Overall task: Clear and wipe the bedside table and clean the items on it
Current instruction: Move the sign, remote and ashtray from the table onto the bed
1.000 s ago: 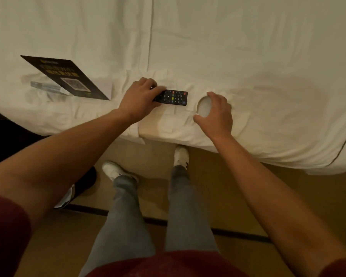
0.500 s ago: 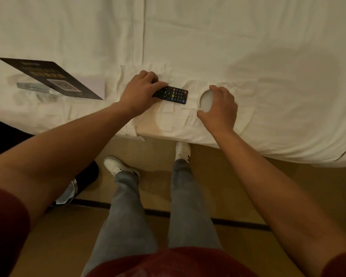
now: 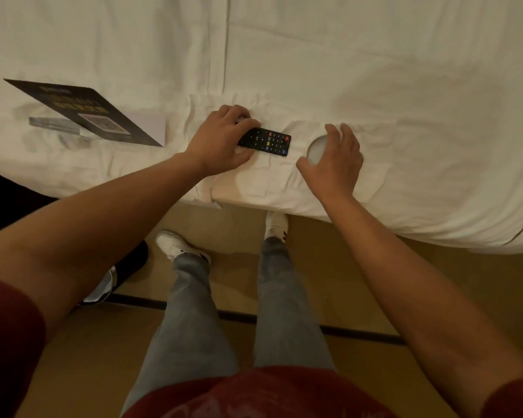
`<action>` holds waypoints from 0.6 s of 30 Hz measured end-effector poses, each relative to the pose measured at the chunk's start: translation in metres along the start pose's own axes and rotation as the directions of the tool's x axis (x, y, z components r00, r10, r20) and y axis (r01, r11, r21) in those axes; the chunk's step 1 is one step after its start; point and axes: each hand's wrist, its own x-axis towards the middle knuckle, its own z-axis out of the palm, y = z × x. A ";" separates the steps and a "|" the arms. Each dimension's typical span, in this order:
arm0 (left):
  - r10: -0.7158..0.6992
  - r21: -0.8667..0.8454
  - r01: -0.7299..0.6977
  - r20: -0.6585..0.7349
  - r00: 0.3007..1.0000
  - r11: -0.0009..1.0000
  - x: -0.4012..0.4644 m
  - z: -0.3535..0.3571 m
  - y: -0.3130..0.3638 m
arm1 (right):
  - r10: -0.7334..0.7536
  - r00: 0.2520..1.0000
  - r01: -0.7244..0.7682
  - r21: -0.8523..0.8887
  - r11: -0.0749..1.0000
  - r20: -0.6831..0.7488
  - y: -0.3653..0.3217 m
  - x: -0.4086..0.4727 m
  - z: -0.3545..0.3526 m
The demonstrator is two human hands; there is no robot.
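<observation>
A black remote control (image 3: pixel 271 141) with coloured buttons lies on a white cloth (image 3: pixel 251 182) spread on the bed. My left hand (image 3: pixel 221 140) is closed over the remote's left end, thumb below and fingers above. To the right sits a white round disc-like object (image 3: pixel 317 148) on the bedding. My right hand (image 3: pixel 335 164) hovers over its right side with fingers spread and loosened, hiding part of it.
A dark printed card (image 3: pixel 82 113) on a clear acrylic stand (image 3: pixel 52 125) lies on the white bed (image 3: pixel 375 70) at the left. A black bin (image 3: pixel 130 260) with a shiny rim stands on the floor by my left foot. My legs are against the bed's edge.
My right hand has loosened from around the white disc, its fingers spreading apart. My left hand stays on the remote, which has barely shifted.
</observation>
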 end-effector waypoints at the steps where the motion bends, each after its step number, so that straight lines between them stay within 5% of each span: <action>1: -0.006 -0.033 0.005 -0.029 1.000 0.999 -0.002 -0.002 0.001 | -0.002 1.000 0.003 0.014 1.000 -0.027 -0.005 0.000 -0.003; 10: -0.033 -0.166 -0.028 -0.352 0.935 0.986 -0.036 -0.055 0.008 | -0.191 0.944 0.235 0.142 0.962 -0.268 -0.088 -0.003 -0.056; 18: -0.052 -0.212 -0.159 -0.739 0.672 0.964 -0.090 -0.144 -0.007 | -0.390 0.792 0.527 0.205 0.825 -0.469 -0.221 -0.043 -0.099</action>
